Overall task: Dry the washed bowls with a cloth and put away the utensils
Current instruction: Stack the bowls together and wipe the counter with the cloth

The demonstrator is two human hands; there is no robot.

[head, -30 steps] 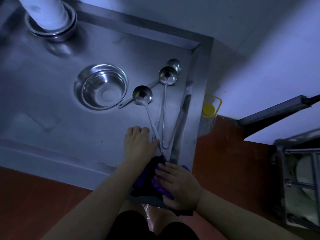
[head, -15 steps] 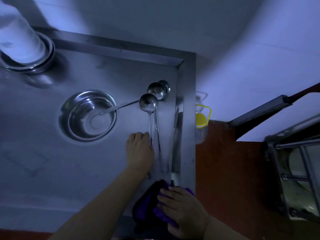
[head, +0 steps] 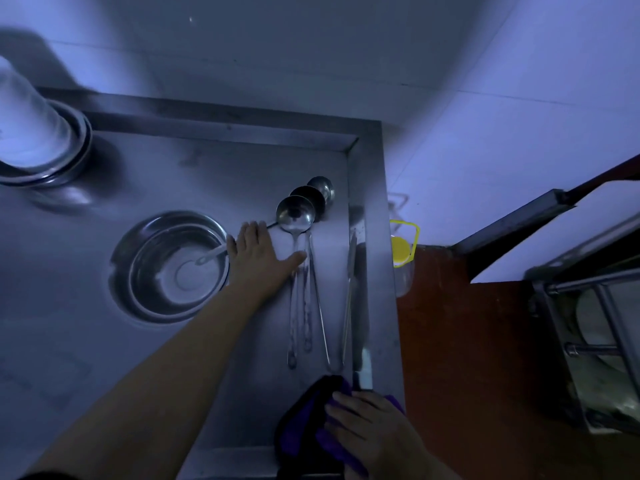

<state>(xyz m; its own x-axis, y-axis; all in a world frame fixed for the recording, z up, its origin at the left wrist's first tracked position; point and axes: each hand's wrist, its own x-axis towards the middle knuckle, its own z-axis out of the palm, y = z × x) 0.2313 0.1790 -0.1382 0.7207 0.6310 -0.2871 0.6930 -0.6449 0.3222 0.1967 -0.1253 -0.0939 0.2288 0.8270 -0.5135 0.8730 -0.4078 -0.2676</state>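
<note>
A steel bowl (head: 175, 266) stands upright on the steel counter (head: 69, 341), left of the middle, and the end of a spoon handle (head: 211, 255) lies inside it, over its right rim. Just right of the bowl, the left hand (head: 258, 259) lies flat and open on the counter, with fingers spread; its thumb touches the handles of the ladles and it grips nothing. Three ladles (head: 296, 216) lie side by side near the right edge of the counter, their cups overlapping at the far end and their long handles pointing toward the person. Between the ladles and the raised rim of the counter lies a knife (head: 360, 370) with a long blade. At the near end of the knife the right hand (head: 372, 431) is closed on a purple cloth (head: 304, 420), which is bunched at the counter's front edge. At the far left a stack of bowls (head: 65, 157) stands with a white cylinder in it. Beyond the right rim, a clear bottle with a yellow cap (head: 401, 251) stands low beside the counter, and a metal rack (head: 588, 327) is at the right edge.
</note>
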